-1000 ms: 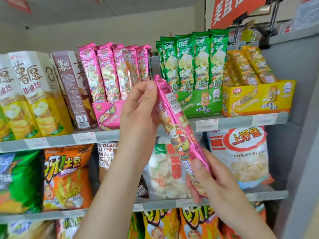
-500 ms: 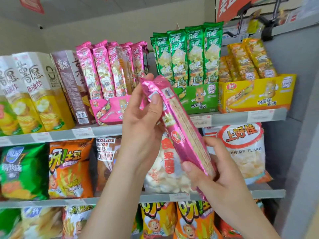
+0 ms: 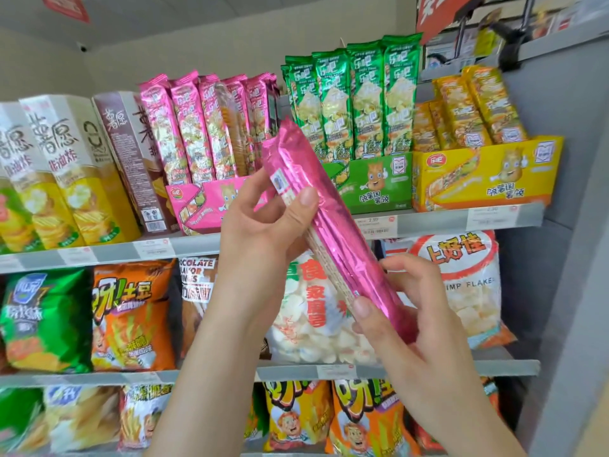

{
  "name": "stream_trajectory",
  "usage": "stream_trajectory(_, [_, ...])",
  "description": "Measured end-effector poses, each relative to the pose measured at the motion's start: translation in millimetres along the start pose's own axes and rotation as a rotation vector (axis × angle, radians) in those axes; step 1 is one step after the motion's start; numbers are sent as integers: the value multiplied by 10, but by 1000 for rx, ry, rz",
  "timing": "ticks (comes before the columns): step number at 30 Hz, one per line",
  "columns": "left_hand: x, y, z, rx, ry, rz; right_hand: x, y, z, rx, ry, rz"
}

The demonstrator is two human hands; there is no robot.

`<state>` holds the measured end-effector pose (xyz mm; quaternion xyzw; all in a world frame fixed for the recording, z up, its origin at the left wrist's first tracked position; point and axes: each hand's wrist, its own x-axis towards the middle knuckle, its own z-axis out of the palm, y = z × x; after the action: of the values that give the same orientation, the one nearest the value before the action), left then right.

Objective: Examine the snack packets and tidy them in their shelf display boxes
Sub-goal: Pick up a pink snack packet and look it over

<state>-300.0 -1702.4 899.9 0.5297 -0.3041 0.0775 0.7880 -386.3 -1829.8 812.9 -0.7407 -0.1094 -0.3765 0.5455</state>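
A long pink foil snack packet [image 3: 336, 225] slants in front of the top shelf, its plain back and seam toward me. My left hand [image 3: 260, 225] grips its upper part, thumb across the foil. My right hand [image 3: 405, 311] pinches its lower end between thumb and fingers. Behind it stands the pink display box [image 3: 204, 206] with several upright pink packets [image 3: 191, 127]. To the right are the green display box [image 3: 375, 183] with green packets [image 3: 352, 97] and the yellow display box [image 3: 487, 173] with yellow packets [image 3: 471, 107].
Tall white-and-yellow and brown chip cartons [image 3: 75, 169] stand left on the top shelf [image 3: 108, 252]. Bagged snacks fill the middle shelf, among them a shrimp flakes bag [image 3: 468, 285]. A grey side panel [image 3: 566, 258] closes the right end.
Both hands have rolled the pink packet, so its plain back now faces me instead of the printed front. The packet rose a little toward the pink box.
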Motion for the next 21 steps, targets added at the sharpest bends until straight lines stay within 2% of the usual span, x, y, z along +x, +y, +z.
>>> stream_trajectory(3, [16, -12, -13, -75, -9, -34, 6, 60, -14, 218, -134, 141])
stream_trajectory(5, [16, -4, -12, -120, -28, -51, 13, 99, -30, 274, -191, 182])
stream_trajectory(10, [41, -18, 31, -151, -44, -104, 35, 180, -34, 179, -208, 198])
stream_trajectory(16, [170, 9, 99, -143, 73, -54, 42, 240, -5, 44, -239, 163])
stream_trajectory(21, [204, -18, 123, -130, 160, -111, 118, 228, -36, -91, -276, 150])
